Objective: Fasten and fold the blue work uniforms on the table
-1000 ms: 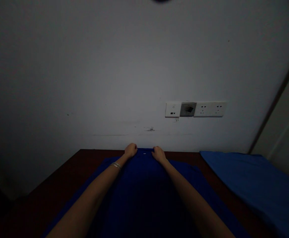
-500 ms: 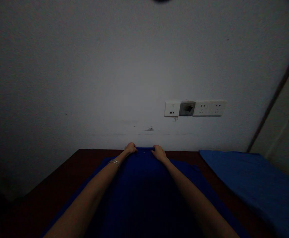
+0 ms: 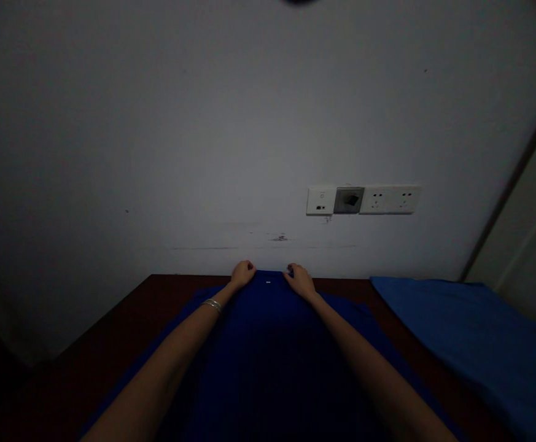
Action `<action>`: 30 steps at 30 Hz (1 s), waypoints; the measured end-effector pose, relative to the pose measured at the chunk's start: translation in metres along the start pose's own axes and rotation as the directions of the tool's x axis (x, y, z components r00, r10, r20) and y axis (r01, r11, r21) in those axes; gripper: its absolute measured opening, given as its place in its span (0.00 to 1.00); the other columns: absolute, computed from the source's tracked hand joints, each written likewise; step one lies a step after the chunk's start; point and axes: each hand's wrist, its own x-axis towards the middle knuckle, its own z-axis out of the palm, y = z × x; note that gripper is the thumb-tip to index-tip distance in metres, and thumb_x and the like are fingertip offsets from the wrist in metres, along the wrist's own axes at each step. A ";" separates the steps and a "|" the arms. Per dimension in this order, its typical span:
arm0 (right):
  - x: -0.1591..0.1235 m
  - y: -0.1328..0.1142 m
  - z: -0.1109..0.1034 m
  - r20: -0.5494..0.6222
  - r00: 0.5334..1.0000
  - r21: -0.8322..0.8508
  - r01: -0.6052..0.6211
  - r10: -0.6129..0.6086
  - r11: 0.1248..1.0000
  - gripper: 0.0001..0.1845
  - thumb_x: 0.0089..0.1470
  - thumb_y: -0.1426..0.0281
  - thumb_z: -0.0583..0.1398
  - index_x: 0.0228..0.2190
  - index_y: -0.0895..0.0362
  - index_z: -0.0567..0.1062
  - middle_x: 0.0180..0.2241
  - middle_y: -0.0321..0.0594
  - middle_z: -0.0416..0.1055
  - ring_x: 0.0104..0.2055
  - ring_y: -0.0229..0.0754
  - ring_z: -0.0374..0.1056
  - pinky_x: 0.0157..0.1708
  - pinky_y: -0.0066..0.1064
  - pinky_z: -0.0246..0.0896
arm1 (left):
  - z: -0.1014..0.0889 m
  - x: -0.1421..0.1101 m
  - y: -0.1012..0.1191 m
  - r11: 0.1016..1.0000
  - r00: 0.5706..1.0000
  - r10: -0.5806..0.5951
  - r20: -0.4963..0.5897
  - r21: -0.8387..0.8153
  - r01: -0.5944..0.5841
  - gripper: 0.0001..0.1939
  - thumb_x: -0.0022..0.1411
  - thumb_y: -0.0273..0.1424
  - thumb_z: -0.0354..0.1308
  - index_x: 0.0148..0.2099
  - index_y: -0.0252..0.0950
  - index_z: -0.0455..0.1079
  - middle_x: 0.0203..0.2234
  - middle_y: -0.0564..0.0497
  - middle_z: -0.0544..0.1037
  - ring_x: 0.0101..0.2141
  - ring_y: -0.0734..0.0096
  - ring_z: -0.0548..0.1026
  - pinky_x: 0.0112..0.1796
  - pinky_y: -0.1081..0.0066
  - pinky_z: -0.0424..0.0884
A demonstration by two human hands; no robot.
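Observation:
A dark blue cloth (image 3: 268, 350) lies spread on a dark brown table (image 3: 111, 331), reaching to the far edge by the wall. Both my arms stretch forward over it. My left hand (image 3: 242, 272) is closed on the cloth's far edge, left of a small white tag (image 3: 268, 282). My right hand (image 3: 299, 279) is closed on the same far edge, right of the tag. A silver bracelet (image 3: 213, 305) sits on my left wrist. The light is dim.
A lighter blue cloth (image 3: 470, 344) lies over the table's right side. A white wall stands right behind the table, with a row of white sockets and a grey switch plate (image 3: 362, 200) above. A door frame (image 3: 511, 184) runs up at the right.
Both hands stay on the cloth's far edge. They have shifted a little toward the wall, and the right hand has moved slightly rightward.

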 end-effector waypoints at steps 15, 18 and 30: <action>-0.064 0.098 -0.106 0.213 0.974 -0.072 0.091 -0.073 0.993 0.17 0.51 0.70 0.54 0.43 0.62 0.71 0.44 0.50 0.71 0.46 0.46 0.66 0.47 0.33 0.56 | -0.120 -0.059 -0.096 0.990 0.972 0.014 0.233 0.134 -0.047 0.15 0.51 0.29 0.53 0.41 0.30 0.71 0.37 0.42 0.77 0.38 0.63 0.74 0.38 0.72 0.66; -0.063 0.093 -0.106 0.302 0.947 -0.041 0.131 -0.113 0.991 0.20 0.49 0.66 0.58 0.45 0.60 0.71 0.46 0.48 0.70 0.48 0.46 0.66 0.48 0.32 0.57 | -0.127 -0.067 -0.095 0.976 0.938 0.079 0.338 0.164 -0.141 0.19 0.49 0.28 0.53 0.45 0.29 0.69 0.42 0.42 0.75 0.43 0.62 0.72 0.42 0.73 0.66; -0.046 0.058 -0.083 0.530 0.836 -0.037 0.187 -0.139 0.982 0.23 0.38 0.68 0.64 0.40 0.60 0.74 0.41 0.45 0.73 0.40 0.45 0.69 0.39 0.30 0.62 | -0.094 -0.063 -0.093 0.966 0.793 0.159 0.587 0.075 -0.249 0.32 0.44 0.28 0.57 0.55 0.31 0.61 0.51 0.42 0.69 0.51 0.59 0.67 0.49 0.67 0.63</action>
